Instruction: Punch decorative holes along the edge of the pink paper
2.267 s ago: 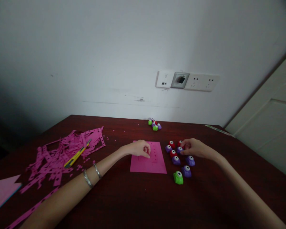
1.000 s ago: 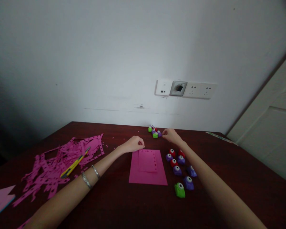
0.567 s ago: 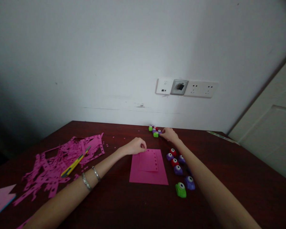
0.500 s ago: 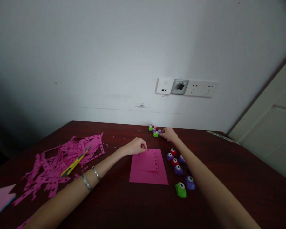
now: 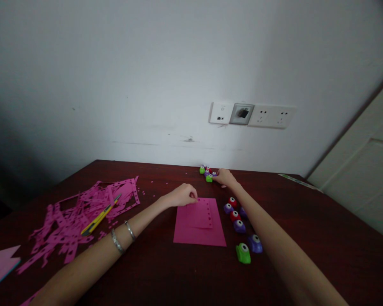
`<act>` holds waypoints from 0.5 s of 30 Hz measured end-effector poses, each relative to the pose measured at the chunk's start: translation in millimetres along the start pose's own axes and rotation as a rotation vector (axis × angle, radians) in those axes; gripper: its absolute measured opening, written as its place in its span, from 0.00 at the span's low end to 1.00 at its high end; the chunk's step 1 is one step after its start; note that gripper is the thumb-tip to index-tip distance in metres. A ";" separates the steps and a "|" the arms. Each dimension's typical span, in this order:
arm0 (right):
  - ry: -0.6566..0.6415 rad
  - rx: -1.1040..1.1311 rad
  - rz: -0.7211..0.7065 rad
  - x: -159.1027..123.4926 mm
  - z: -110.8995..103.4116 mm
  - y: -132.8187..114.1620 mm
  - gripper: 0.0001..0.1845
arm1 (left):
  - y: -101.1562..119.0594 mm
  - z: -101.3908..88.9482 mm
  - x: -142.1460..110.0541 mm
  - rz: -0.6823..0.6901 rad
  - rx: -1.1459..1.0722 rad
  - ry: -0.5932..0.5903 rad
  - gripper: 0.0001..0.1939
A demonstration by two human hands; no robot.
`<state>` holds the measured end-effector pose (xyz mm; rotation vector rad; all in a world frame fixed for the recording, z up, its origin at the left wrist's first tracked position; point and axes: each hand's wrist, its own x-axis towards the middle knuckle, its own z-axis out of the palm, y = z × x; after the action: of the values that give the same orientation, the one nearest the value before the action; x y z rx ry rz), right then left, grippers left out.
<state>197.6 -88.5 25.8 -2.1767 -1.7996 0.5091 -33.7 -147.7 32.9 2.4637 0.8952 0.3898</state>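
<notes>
My left hand is closed in a pinch at the upper left edge of a small pink paper, which has a row of punched holes along its top and right sides. That paper lies on a larger pink sheet. At the back of the table, my right hand has its fingers closed at a purple craft punch, partly covered by them. Close beside the fingertips stands a green craft punch, within a small cluster of several punches.
Right of the sheet stand several more punches, among them a red punch and a green punch. Punched pink scraps pile up at the left, with a yellow utility knife on top. Folded paper lies at the near left.
The right hand's fingertips have shifted slightly left, toward the green punch in the rear cluster. My left hand stays at the small paper's edge. The camera view has shifted slightly.
</notes>
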 end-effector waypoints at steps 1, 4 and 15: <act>0.000 0.002 0.004 0.2 0.7 -0.5 0.18 | -0.8 0.0 1.4 0.001 0.004 -0.002 0.08; 0.000 0.004 0.013 0.5 2.2 -1.7 0.17 | -3.8 0.3 6.3 0.007 0.013 0.012 0.09; 0.006 0.092 0.012 4.3 4.2 3.2 0.15 | -3.6 10.2 35.2 0.031 0.081 -0.083 0.09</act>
<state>199.3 -85.0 20.2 -2.1271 -1.7259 0.5755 -5.1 -125.6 25.9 2.5500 0.8557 0.2650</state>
